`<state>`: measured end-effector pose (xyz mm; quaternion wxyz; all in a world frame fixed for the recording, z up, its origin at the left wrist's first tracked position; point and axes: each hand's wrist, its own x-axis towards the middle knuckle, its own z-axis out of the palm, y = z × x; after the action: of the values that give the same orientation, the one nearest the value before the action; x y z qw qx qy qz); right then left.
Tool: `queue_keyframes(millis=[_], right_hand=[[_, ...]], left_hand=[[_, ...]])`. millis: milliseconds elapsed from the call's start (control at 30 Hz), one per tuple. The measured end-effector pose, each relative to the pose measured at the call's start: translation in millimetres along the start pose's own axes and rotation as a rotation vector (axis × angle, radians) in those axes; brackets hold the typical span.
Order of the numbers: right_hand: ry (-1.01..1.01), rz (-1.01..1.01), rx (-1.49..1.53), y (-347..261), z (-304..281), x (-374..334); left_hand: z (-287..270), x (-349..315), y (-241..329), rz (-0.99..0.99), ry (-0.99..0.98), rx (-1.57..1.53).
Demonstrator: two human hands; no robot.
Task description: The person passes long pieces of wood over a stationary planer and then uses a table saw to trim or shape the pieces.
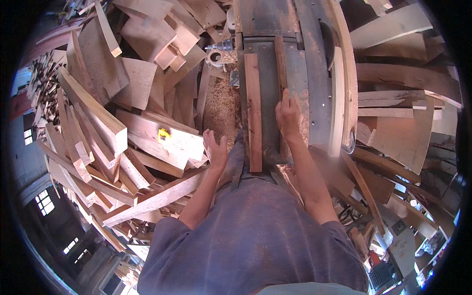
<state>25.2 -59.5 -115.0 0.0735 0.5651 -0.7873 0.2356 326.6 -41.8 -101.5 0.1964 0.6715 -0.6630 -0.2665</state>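
Right hand (289, 115) on the strip (280, 64), left hand (216, 150) free.

Nearest me, the left hand hangs off the left side of the bed (268, 98), fingers loosely spread, holding nothing; I'd keep it there unless the strip needs steadying. Farther in, the right hand's fingers are curled on the strip, one stretched along it; how hard they grip, I can't tell. The strip lies lengthwise on the bed, right of the paler board (252, 108), a little apart from it. Good work here, I'd say, means even downward pressure, the strip kept straight, and fingertips well back from the dark gap (263, 38) at the far end. The board looks close enough to get in the way if the strip drifts left.
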Motion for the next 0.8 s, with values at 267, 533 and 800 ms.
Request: queue_keyframes(millis=[267, 533, 800], right_hand=[[-0.05, 0.037, 0.0, -5, 13, 67], [0.009, -0.039, -0.064, 24, 69, 162], [-0.029, -0.205, -0.151, 45, 107, 246]], left_hand=[[4, -8, 0, -0.146, -0.064, -0.02], [6, -6, -18, -0.252, -0.068, -0.053], [15, -12, -46, -0.372, -0.06, -0.136]])
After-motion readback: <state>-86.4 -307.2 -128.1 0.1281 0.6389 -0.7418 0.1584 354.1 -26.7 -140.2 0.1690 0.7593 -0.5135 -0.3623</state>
